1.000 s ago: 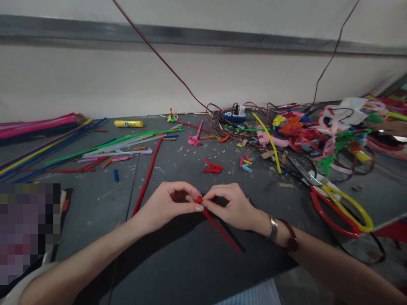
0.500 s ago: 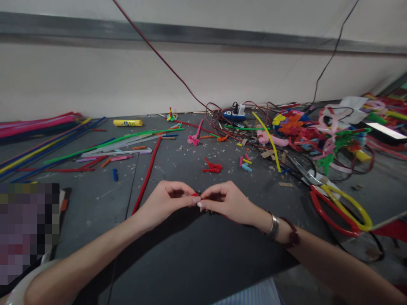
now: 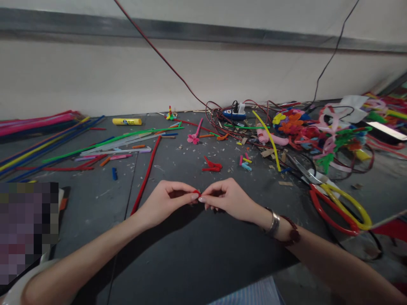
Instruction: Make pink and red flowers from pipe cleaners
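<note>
A long red pipe cleaner (image 3: 145,176) lies just beside the left hand (image 3: 163,204). That hand's fingers (image 3: 186,187) and those of the right hand (image 3: 229,199) meet, pinching a small red pipe-cleaner piece (image 3: 199,193) between them, mostly hidden. Red scraps (image 3: 212,167) lie ahead on the worktop (image 3: 190,254), with scissors (image 3: 302,170) and a tangled heap of pipe-cleaner shapes (image 3: 330,142) farther right.

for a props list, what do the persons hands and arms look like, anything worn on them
The left hand and right hand are ungloved, with longish, rounded nails. The right wrist wears a wide silver bangle with a dark red beaded bracelet beside it. The left forearm is bare up to a white sleeve.
</note>
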Tool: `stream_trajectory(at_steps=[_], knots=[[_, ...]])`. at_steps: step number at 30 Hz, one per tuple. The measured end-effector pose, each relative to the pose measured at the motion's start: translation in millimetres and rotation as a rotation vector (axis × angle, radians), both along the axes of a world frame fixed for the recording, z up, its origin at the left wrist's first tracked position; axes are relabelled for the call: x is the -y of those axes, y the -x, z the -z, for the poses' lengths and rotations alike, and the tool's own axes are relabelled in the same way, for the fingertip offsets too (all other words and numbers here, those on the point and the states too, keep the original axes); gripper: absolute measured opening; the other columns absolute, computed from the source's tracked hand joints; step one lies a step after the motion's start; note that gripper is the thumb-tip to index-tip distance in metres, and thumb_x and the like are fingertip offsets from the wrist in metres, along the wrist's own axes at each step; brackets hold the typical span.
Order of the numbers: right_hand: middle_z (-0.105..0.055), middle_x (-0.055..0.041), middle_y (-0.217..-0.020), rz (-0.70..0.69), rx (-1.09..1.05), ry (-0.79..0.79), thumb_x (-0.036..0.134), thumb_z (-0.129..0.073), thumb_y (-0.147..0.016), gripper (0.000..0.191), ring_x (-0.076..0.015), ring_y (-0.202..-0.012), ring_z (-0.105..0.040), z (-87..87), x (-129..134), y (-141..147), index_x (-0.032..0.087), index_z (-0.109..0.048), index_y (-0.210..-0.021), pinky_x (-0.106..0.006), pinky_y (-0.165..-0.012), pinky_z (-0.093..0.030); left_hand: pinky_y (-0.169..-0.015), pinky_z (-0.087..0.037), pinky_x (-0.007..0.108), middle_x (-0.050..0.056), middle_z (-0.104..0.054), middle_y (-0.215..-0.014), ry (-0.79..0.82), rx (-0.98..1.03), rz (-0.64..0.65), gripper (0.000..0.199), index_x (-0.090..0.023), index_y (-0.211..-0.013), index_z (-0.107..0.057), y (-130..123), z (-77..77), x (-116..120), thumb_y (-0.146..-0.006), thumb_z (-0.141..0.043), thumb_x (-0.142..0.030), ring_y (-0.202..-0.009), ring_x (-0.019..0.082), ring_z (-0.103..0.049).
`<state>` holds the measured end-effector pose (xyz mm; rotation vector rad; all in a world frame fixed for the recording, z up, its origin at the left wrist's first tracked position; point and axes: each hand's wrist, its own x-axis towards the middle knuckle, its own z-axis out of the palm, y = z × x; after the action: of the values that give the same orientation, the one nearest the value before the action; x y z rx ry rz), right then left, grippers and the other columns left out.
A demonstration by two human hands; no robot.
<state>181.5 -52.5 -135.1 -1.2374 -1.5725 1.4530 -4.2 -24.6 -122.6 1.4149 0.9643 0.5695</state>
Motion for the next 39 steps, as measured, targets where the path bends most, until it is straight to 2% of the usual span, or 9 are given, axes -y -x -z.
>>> stream_trajectory(at_steps=[9,14,17,23,28,32,35,37,39], knots=[[-0.062,-0.0013,-0.059,-0.077,-0.017,0.05,0.031,-0.059,-0.075,0.021,-0.0054,-0.048,-0.051,-2.9,-1.3,-0.3,0.012,-0.068,-0.081,-0.016,-0.045,-0.041,-0.059,-0.045,0.021,0.0,-0.064,-0.06,0.01,-0.01,-0.014,0.013,-0.014,-0.071,-0.067,1.4,4.5,-1.6,-0.07,-0.065,-0.027,-0.057,0.011,-0.056],[-0.064,-0.002,-0.061,-0.147,0.033,0.032,0.031,-0.057,-0.078,0.022,-0.0061,-0.048,-0.052,-5.4,-2.7,-3.8,0.013,-0.067,-0.082,-0.016,-0.045,-0.041,-0.055,-0.041,0.018,-0.001,-0.062,-0.057,0.143,0.023,-0.012,0.012,-0.013,-0.069,-0.067,0.6,3.6,-0.8,-0.071,-0.066,-0.025,-0.055,0.008,-0.053],[-0.065,-0.0023,-0.064,-0.144,0.131,-0.167,0.031,-0.053,-0.082,0.022,-0.0083,-0.053,-0.055,-2.3,-1.7,-4.0,0.015,-0.067,-0.085,-0.019,-0.051,-0.044,-0.055,-0.04,0.017,-0.001,-0.061,-0.058,0.271,0.104,-0.023,0.011,-0.013,-0.068,-0.067,0.3,3.6,-0.1,-0.071,-0.066,-0.024,-0.055,0.007,-0.051],[-0.066,-0.0066,-0.077,-0.136,0.436,-0.887,0.022,-0.046,-0.087,0.021,-0.0144,-0.071,-0.056,10.9,1.8,-1.4,0.014,-0.065,-0.09,-0.026,-0.068,-0.044,-0.06,-0.041,0.016,-0.001,-0.06,-0.062,0.456,0.274,-0.083,0.011,-0.012,-0.065,-0.066,-0.1,7.3,2.6,-0.071,-0.066,-0.021,-0.057,0.005,-0.05],[-0.063,-0.0061,-0.072,-0.085,0.472,-0.968,0.024,-0.043,-0.088,0.023,-0.0137,-0.066,-0.053,12.8,4.5,-0.3,0.014,-0.063,-0.083,-0.026,-0.065,-0.042,-0.058,-0.041,0.014,-0.001,-0.06,-0.06,0.452,0.288,-0.09,0.013,-0.011,-0.065,-0.066,-2.5,8.4,5.3,-0.072,-0.066,-0.023,-0.056,0.004,-0.051],[-0.061,-0.0044,-0.068,-0.051,0.322,-0.738,0.025,-0.046,-0.086,0.022,-0.0121,-0.064,-0.052,7.1,6.6,1.9,0.015,-0.062,-0.075,-0.025,-0.064,-0.041,-0.055,-0.04,0.015,-0.001,-0.06,-0.057,0.291,0.228,-0.052,0.015,-0.011,-0.063,-0.065,-3.4,7.8,6.2,-0.072,-0.066,-0.023,-0.055,0.006,-0.05],[-0.056,-0.0011,-0.058,-0.052,0.04,-0.217,0.026,-0.047,-0.083,0.023,-0.0089,-0.053,-0.049,-0.3,4.1,3.8,0.014,-0.059,-0.068,-0.022,-0.054,-0.039,-0.057,-0.041,0.016,-0.001,-0.061,-0.059,0.126,0.183,-0.048,0.011,-0.012,-0.068,-0.066,-2.7,6.7,7.0,-0.072,-0.065,-0.022,-0.056,0.007,-0.052],[-0.049,0.0021,-0.05,-0.106,-0.215,0.208,0.026,-0.047,-0.081,0.022,-0.0064,-0.044,-0.043,-5.1,0.7,4.2,0.013,-0.055,-0.065,-0.019,-0.045,-0.034,-0.06,-0.043,0.018,0.0,-0.063,-0.06,-0.001,0.14,-0.043,0.01,-0.013,-0.069,-0.066,-2.4,4.8,8.2,-0.073,-0.064,-0.022,-0.059,0.008,-0.054],[-0.043,0.0046,-0.047,-0.179,-0.387,0.517,0.026,-0.047,-0.078,0.02,-0.0046,-0.04,-0.038,-8.3,-2.1,3.8,0.013,-0.053,-0.064,-0.017,-0.04,-0.029,-0.061,-0.043,0.019,0.001,-0.064,-0.061,-0.072,0.11,-0.038,0.01,-0.013,-0.069,-0.066,-2.4,2.9,9.4,-0.073,-0.064,-0.022,-0.06,0.01,-0.056]])
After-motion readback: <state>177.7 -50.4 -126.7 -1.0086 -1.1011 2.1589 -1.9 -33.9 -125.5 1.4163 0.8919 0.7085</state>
